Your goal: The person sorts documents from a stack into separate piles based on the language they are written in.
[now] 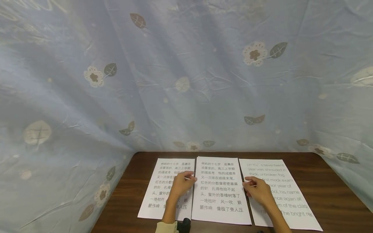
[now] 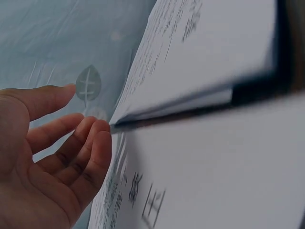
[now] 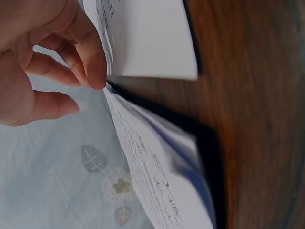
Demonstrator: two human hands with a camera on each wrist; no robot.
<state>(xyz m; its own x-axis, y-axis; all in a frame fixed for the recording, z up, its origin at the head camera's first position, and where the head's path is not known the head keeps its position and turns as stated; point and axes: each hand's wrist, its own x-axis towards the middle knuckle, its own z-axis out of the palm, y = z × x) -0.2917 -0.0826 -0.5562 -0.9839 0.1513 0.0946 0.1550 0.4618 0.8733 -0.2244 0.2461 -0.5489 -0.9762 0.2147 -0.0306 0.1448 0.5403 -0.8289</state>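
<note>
Three printed paper sheets lie side by side on a dark wooden table. My left hand [image 1: 182, 185] is over the left sheet [image 1: 148, 207], near the gap beside the middle sheet [image 1: 220, 202]. In the left wrist view, the left hand's fingers [image 2: 97, 157] bend loosely, the thumb stands apart, and nothing is between them. My right hand [image 1: 258, 190] is over the left part of the right sheet [image 1: 291, 204], which bears English text. Its fingertips come right at the gap beside the middle sheet in the right wrist view, thumb [image 3: 57, 105] apart, holding nothing.
The wooden table [image 1: 116, 207] shows on both sides of the papers. Behind and to the left hangs a pale blue curtain [image 1: 198, 113] with leaf and flower prints. The middle sheet tops a thicker stack [image 3: 157, 157]. A black wrist strap [image 1: 184, 225] sits by the left sleeve.
</note>
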